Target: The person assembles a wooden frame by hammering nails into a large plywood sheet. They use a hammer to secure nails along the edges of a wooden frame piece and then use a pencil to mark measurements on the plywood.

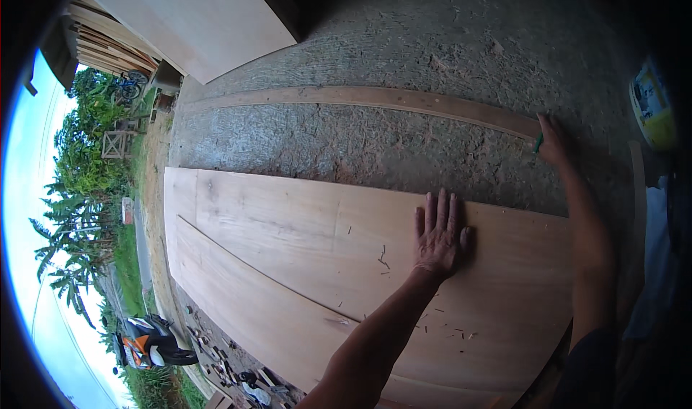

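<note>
My left hand [438, 239] lies flat on a large pale plywood sheet [288, 207], its fingers spread toward the sheet's far edge. Beyond that edge, a long, narrow wooden strip [346, 96] stretches over the rough floor from far left to right. My right hand [555, 144] is closed at the strip's right end. A small green stick-like thing [538, 144], perhaps a pen or pencil, pokes out from the same hand. The right fingertips are partly hidden. Several dark slivers [383, 256] are scattered on the plywood near my left hand.
Another pale board [202, 20] stands at the upper left, near stacked timber [108, 49]. A narrow strip or gap line [267, 272] crosses the plywood. Off-cuts [223, 366] litter the ground at lower left, near a motorcycle [151, 344]. A yellow container [652, 106] is at far right.
</note>
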`<action>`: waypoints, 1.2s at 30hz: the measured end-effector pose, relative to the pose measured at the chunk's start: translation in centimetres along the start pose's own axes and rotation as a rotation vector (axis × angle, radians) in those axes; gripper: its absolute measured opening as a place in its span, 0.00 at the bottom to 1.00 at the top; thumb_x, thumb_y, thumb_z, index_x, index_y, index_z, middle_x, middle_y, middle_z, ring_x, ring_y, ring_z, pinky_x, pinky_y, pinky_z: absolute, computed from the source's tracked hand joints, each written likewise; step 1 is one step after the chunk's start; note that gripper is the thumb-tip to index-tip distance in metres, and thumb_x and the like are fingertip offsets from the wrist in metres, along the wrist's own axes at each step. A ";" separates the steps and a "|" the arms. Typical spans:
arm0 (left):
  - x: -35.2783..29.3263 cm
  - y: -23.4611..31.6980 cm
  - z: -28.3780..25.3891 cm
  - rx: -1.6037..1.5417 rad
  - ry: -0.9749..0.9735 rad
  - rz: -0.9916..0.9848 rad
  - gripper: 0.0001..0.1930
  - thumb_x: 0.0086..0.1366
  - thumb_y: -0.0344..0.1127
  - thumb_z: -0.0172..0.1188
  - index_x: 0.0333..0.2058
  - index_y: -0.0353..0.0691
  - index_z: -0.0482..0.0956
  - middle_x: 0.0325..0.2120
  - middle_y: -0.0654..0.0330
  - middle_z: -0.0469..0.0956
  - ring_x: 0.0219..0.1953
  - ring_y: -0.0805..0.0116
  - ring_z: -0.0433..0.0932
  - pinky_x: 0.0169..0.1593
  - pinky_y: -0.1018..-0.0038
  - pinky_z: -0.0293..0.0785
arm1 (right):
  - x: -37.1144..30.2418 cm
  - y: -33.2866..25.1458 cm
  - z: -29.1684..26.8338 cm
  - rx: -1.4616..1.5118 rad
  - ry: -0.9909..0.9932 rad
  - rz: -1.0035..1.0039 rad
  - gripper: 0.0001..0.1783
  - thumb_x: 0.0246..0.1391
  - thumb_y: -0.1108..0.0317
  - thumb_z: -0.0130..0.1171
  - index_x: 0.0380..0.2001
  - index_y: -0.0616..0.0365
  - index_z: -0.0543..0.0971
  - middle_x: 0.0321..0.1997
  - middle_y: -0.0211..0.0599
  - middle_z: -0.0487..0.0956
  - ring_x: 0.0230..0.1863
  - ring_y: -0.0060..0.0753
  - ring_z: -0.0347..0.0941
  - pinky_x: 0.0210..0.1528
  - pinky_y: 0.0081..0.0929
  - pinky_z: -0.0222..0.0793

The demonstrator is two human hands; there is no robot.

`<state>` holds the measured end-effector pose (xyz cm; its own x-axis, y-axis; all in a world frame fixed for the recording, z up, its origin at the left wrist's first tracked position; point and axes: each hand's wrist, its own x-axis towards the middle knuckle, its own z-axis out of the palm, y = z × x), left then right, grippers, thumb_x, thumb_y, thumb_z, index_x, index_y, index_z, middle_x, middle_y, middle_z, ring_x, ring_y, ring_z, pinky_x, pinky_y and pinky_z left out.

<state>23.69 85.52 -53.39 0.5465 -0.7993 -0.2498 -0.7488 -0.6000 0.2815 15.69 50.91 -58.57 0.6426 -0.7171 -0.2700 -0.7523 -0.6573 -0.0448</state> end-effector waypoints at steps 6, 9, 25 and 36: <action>0.2 1.2 -0.3 -0.011 -0.006 0.031 0.38 0.70 0.52 0.44 0.71 0.38 0.45 0.73 0.49 0.43 0.75 0.47 0.37 0.73 0.48 0.33 | -2.5 2.3 -1.1 -0.110 0.084 -0.179 0.34 0.50 0.61 0.69 0.58 0.55 0.67 0.56 0.47 0.67 0.58 0.54 0.68 0.58 0.49 0.69; -0.2 0.2 -0.1 -0.008 0.014 0.013 0.37 0.70 0.50 0.44 0.71 0.37 0.46 0.73 0.49 0.43 0.75 0.47 0.38 0.73 0.49 0.34 | -7.0 0.7 -4.5 0.011 0.244 -0.342 0.35 0.48 0.64 0.70 0.58 0.55 0.67 0.54 0.47 0.68 0.54 0.54 0.70 0.54 0.48 0.70; -5.0 -2.6 2.9 -0.116 0.239 0.324 0.39 0.69 0.54 0.45 0.69 0.32 0.51 0.70 0.41 0.49 0.73 0.42 0.46 0.73 0.50 0.41 | -60.1 -12.1 -17.8 0.001 0.032 -0.233 0.42 0.44 0.64 0.70 0.62 0.66 0.65 0.48 0.62 0.72 0.46 0.67 0.72 0.45 0.54 0.69; -39.8 -11.0 1.7 0.074 -0.233 1.352 0.33 0.70 0.55 0.48 0.71 0.58 0.52 0.73 0.59 0.47 0.74 0.58 0.45 0.74 0.54 0.40 | -70.6 -16.8 -7.7 0.449 -0.046 -0.307 0.52 0.36 0.58 0.76 0.62 0.65 0.59 0.55 0.65 0.70 0.55 0.67 0.70 0.54 0.51 0.67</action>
<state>9.53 124.02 -48.10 -0.6871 -0.7261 0.0266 -0.6649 0.6431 0.3799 -15.88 110.81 -31.37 0.8429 -0.4905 -0.2211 -0.5257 -0.6637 -0.5321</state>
